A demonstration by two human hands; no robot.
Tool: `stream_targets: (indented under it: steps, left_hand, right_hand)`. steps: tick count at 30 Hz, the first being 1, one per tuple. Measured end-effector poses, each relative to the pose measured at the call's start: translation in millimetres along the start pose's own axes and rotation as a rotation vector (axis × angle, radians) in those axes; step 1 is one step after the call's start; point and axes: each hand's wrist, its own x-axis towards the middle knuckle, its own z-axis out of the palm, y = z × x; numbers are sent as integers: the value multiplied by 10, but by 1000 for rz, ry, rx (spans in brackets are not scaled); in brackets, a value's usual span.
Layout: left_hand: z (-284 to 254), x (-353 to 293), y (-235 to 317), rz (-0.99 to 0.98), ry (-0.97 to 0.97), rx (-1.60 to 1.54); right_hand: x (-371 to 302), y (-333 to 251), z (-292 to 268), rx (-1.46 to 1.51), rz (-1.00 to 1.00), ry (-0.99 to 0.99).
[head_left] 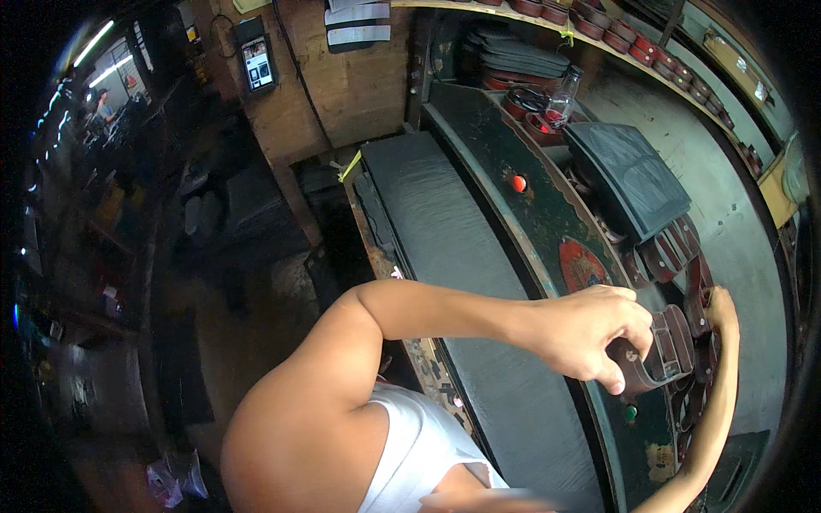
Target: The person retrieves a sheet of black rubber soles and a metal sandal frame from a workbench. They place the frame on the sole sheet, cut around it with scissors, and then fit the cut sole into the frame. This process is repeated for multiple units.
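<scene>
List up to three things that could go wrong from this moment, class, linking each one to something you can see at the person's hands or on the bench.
1. The left hand pinches a dark brown metal die by its edges; the blade rim might cut a finger if the grip slips.
2. The right hand reaches among closely packed dies; it could knock one loose.
3. A red button sits exposed on the green machine bed; a reaching forearm might press it.

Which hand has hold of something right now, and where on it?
The left hand grips a dark reddish-brown oval metal die by its near end. The right hand rests on its far edge.
</scene>
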Motion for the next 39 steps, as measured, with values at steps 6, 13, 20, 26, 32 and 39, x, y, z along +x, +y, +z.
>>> stream_targets:
  steps: [6, 13, 20, 26, 32, 39]
  left_hand:
    - [512, 355, -487, 55, 65, 78]
    - [1110, 836, -1493, 65, 155, 197]
    - [1381, 1250, -1949, -15, 236, 264]
    - [1244, 885, -1583, 113, 265, 491]
    - [508, 305, -1551, 70, 363, 265]
    - [165, 562, -1735, 80, 238, 498]
  right_hand:
    - [-50, 23, 22, 46, -33, 132]
    - [-132, -45, -61, 38, -27, 113]
    - [-118, 58, -47, -47, 27, 20]
    - [-291, -150, 121, -164, -73, 249]
    - [-535, -708, -431, 195, -26, 24]
    - [-38, -1508, -580, 192, 27, 177]
